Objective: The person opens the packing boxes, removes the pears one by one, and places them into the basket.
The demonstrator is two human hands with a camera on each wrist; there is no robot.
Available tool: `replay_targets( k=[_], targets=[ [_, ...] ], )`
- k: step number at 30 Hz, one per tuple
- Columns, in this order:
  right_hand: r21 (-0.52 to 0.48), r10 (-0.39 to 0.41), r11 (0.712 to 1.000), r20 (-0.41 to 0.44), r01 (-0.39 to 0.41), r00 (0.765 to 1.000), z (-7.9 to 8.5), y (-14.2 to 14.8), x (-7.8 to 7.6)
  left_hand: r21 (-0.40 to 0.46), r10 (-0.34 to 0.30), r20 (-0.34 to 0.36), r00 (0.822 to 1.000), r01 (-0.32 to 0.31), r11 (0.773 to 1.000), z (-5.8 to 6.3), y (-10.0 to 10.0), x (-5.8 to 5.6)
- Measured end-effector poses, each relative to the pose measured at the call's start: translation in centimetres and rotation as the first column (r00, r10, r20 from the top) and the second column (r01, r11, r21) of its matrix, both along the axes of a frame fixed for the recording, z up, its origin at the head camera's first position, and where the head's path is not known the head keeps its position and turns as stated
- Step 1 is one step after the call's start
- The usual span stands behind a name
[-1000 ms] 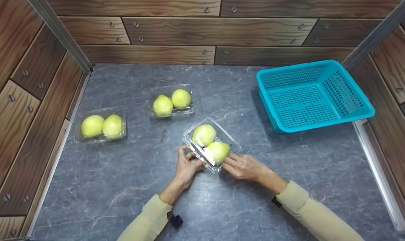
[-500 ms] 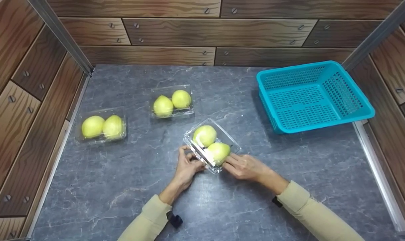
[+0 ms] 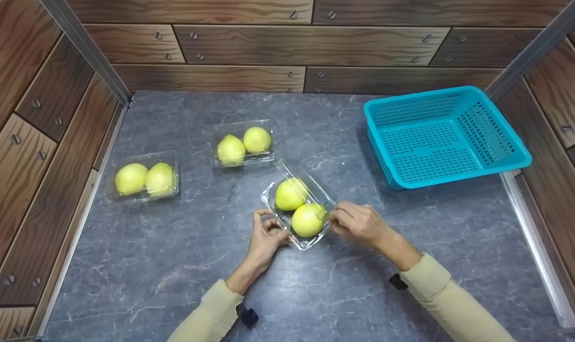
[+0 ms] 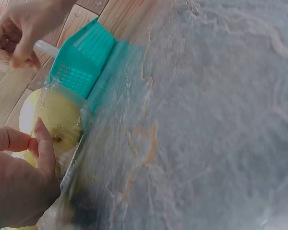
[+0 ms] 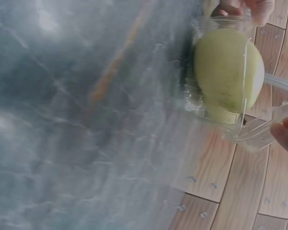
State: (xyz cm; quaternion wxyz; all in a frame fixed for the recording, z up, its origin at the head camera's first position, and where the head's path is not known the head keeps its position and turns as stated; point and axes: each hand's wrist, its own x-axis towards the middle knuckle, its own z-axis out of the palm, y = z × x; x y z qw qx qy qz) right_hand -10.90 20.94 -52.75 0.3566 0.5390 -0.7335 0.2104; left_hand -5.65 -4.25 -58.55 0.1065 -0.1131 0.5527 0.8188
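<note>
A clear plastic clamshell box (image 3: 303, 244) holding two yellow-green pears (image 3: 308, 220) lies angled at the middle of the table. Its lid (image 3: 311, 179) stands partly raised, hinged along the far right side. My right hand (image 3: 361, 225) pinches the lid's edge between thumb and fingers; the right wrist view shows the fingertips (image 5: 284, 135) on the clear plastic. At the near left rim, my left hand (image 3: 264, 241) pinches the box wall, with thumb and finger close together in the left wrist view. Both pears sit inside the base.
Two more clear boxes, each with two pears, stand on the table: one box (image 3: 244, 124) beyond mine, another box (image 3: 142, 197) at the left. A blue-green perforated basket (image 3: 396, 178) occupies the back right. Wood-patterned walls (image 3: 306, 45) enclose the back and sides.
My right hand has moved up and to the right, lifting the lid away from the pears, and the lid has swung open partway. The left hand keeps its place at the rim.
</note>
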Motion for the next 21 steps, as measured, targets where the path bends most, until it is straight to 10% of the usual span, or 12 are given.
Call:
replay_targets(
  k=[21],
  targets=[
    [-0.315,0.053,0.947,0.346,0.063,0.937,-1.9,1.6,0.1,-0.006,0.058,0.064,0.996,-0.058,0.998,0.1,-2.1,-2.1]
  ],
)
